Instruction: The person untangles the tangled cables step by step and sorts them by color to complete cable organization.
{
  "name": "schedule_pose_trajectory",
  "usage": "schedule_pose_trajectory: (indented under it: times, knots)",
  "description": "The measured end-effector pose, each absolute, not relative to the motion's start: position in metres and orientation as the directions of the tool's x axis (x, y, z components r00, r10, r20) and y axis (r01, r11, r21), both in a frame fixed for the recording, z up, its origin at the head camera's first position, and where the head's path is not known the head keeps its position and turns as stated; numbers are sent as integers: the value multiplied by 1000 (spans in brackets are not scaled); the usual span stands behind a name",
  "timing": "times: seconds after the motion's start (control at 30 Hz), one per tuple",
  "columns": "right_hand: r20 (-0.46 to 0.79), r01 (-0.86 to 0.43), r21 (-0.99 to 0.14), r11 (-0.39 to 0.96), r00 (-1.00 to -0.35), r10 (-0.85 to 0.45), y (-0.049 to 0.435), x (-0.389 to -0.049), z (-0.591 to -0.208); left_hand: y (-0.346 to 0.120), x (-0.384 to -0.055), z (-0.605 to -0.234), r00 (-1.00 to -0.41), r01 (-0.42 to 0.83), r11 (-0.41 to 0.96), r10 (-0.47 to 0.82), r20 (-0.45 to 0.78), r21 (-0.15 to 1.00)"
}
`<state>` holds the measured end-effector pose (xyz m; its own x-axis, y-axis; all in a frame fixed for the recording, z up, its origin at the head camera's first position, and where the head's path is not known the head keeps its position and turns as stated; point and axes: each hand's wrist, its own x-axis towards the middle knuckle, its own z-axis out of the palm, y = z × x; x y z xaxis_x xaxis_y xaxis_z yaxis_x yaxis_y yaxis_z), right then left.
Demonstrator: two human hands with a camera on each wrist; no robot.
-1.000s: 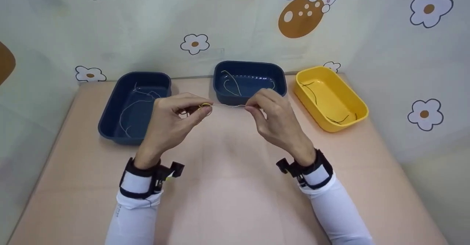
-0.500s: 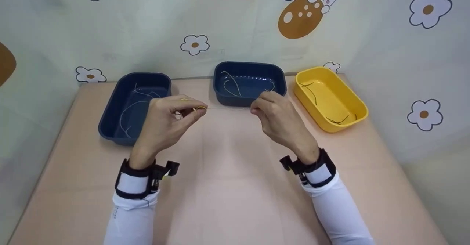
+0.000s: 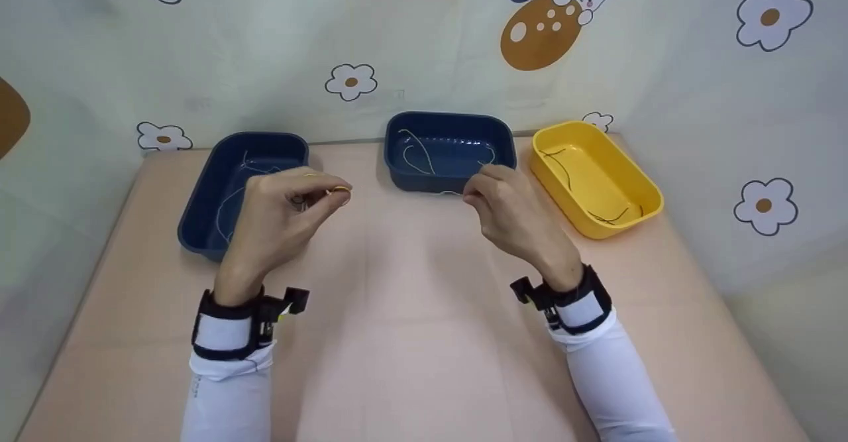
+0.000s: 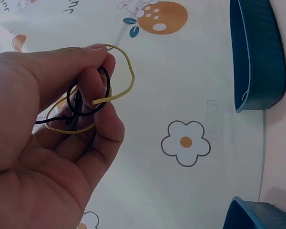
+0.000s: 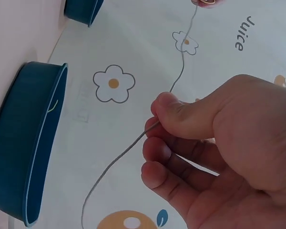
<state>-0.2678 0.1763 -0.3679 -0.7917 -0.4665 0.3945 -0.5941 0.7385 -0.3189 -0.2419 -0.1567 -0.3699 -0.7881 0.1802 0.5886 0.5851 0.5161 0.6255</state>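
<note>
My left hand (image 3: 281,213) pinches looped wires between thumb and fingers. In the left wrist view these are a yellow wire (image 4: 132,71) curving out past the fingertips and a black wire (image 4: 69,98) coiled over the fingers. My right hand (image 3: 507,210) pinches a thin grey wire (image 5: 117,160) between thumb and forefinger. One length of it hangs away below the pinch; the other runs up to the left hand's fingertips at the top of the right wrist view. Both hands are raised above the table, well apart.
A dark blue tray (image 3: 199,230) with pale wires stands partly behind my left hand. Behind my right hand is another dark blue tray (image 3: 430,182) holding yellowish wires. The yellow tray (image 3: 609,187) at right holds dark wires. A patterned cloth (image 3: 265,51) hangs behind the table (image 3: 411,336).
My hands have drawn apart: the left moved left with its looped wires, the right a little to the right with the grey wire. The trays have not moved.
</note>
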Motion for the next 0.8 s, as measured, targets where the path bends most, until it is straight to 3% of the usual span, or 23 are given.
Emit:
schedule_pose_trajectory:
  times: [0.27,0.47,0.6,0.8]
  knots:
    - [320,-460,-631,624,-888,-330,174,-285,-378,-167,-237,-363,-749,593,420,-24,662,687]
    - [122,-242,-901,359,-937,-327,157,-306,-390,-177,-231,-357,-722,608,326,-155,675,724]
    - [29,-133,-957,260,-929,-368,138,-317,-389,-183,-229,-355,-707,621,294,-190,681,727]
    - [-23,-85,-971,224,-896,-443,83,-328,-380,-190,-224,-351,-692,627,289,-220,688,723]
